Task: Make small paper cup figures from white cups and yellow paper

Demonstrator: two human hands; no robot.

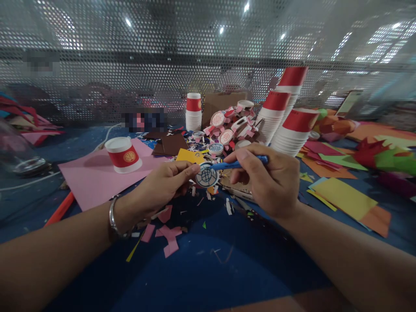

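Note:
Pinched at its left edge, a small round white paper disc (208, 177) with a blue line pattern and blue rim is in my left hand (169, 182). My right hand (266, 177) grips a blue pen (232, 165), whose tip meets the disc's face or hovers just over it; I cannot tell which. Behind them lies a heap of similar discs with red patterns (226, 137) and pink paper bits. A blue-patterned disc (216, 149) rests at the front of that heap. A yellow paper piece (188, 156) lies just behind my left fingers.
An upside-down red-and-white paper cup (123, 155) stands on pink paper (87, 173) at left. Stacked cups (194, 112) stand at the back, with leaning stacks (294, 130) at right. Coloured paper (347, 197) lies right. Scraps (169, 238) litter the blue table (195, 277). A perforated metal screen (162, 73) rises behind.

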